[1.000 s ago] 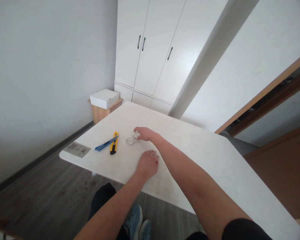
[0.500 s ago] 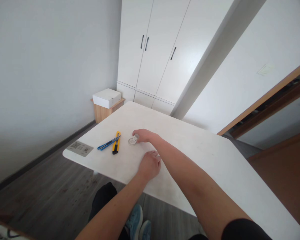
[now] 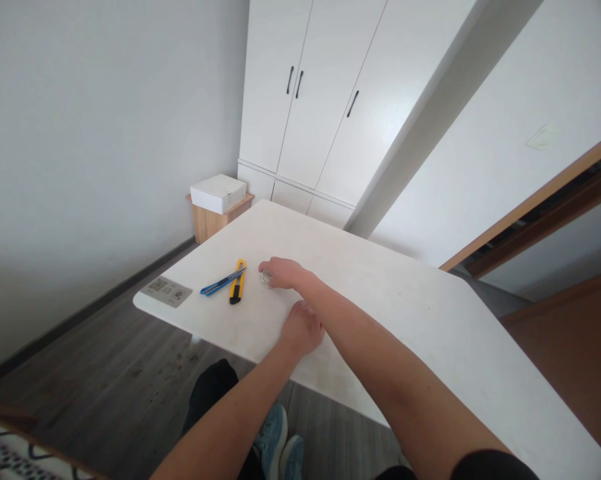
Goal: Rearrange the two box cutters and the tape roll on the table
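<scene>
My right hand (image 3: 282,273) reaches across the white table (image 3: 410,313) and covers a small clear roll of tape (image 3: 265,279), of which only the left edge shows under the fingers. Just left of it lie a yellow utility knife (image 3: 237,282) and a blue utility knife (image 3: 223,281), crossing at their far ends. My left hand (image 3: 303,328) rests on the table nearer to me, fingers loosely curled and holding nothing, partly behind my right forearm.
A grey card with printed codes (image 3: 167,291) lies at the table's left corner. A white box (image 3: 218,193) sits on a low wooden stand (image 3: 210,221) by the wall. White wardrobe doors (image 3: 310,100) stand behind. My shoes (image 3: 273,443) show below the table edge.
My right hand has lowered the clear tape roll from tilted to flat on the table and now covers it. The view has drifted slightly. My left hand has barely moved.
</scene>
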{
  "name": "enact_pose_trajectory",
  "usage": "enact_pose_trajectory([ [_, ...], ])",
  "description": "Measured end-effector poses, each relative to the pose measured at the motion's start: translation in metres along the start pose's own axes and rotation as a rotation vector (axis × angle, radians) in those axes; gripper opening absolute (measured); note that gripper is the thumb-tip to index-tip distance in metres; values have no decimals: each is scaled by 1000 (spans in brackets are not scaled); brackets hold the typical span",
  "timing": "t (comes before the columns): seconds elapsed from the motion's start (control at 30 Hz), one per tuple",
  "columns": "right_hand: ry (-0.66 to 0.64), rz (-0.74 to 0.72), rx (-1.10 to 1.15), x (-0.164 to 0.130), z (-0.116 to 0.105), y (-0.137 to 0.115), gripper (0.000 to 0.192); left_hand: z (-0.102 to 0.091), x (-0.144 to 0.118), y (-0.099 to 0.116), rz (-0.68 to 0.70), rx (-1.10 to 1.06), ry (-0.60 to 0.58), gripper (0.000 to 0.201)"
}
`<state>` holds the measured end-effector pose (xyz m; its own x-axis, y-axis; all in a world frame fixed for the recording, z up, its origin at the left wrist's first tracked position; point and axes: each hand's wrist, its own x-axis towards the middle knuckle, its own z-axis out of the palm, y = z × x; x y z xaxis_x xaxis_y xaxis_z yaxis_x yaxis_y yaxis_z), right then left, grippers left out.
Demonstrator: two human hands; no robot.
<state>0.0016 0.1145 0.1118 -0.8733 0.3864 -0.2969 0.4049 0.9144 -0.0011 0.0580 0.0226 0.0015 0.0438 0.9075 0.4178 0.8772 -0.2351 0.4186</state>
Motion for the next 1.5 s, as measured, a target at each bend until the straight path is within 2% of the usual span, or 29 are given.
enact_pose_trajectory([
  [0.17,10,3,-36,-1,2,-2,47,5,-1,-2,11,12,-6,28],
  [0.47,-15,-5,-58,-1,3,-7,47,-4,-2,3,-24,-36,68,33],
  [0.73,0,-33,-58,4,11,-3,44,-3,-1,3,-32,-49,47,31],
  [1.13,-45,-58,-117,6,1,-7,41,-1,-1,3,-13,-38,49,34],
  [1.3,-75,-69,-117,10,0,-6,46,1,-1,1,1,-25,33,36],
  [1.5,-87,-97,-104,11,-2,-6,46,-3,-1,4,1,13,44,35],
])
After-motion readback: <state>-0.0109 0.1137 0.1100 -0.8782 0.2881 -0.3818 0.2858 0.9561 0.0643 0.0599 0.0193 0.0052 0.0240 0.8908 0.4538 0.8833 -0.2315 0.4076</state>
